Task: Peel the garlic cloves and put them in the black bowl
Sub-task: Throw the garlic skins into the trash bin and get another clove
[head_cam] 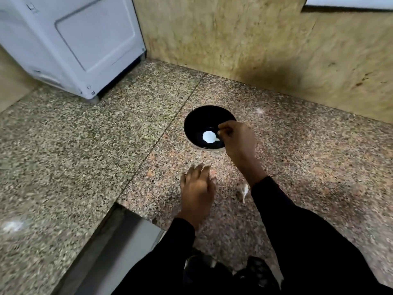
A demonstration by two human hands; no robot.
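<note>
The black bowl (192, 124) stands on the speckled granite counter, with a round white glare spot on its bottom. My right hand (238, 141) reaches over the bowl's right rim with its fingers curled, and a small pale garlic clove (217, 139) shows at its fingertips just inside the bowl. My left hand (197, 186) lies nearer to me on the counter, fingers stretched forward and flat. Something pale and pinkish (212, 173) peeks out at its fingertips, too blurred to name. A garlic skin with a stem (244, 191) lies beside my right forearm.
A white appliance (70, 43) stands at the back left of the counter. A yellowish stone wall (276, 50) closes off the back. The counter has a cut-out with a metal edge (119, 241) at the front left. A pale scrap (11, 225) lies far left.
</note>
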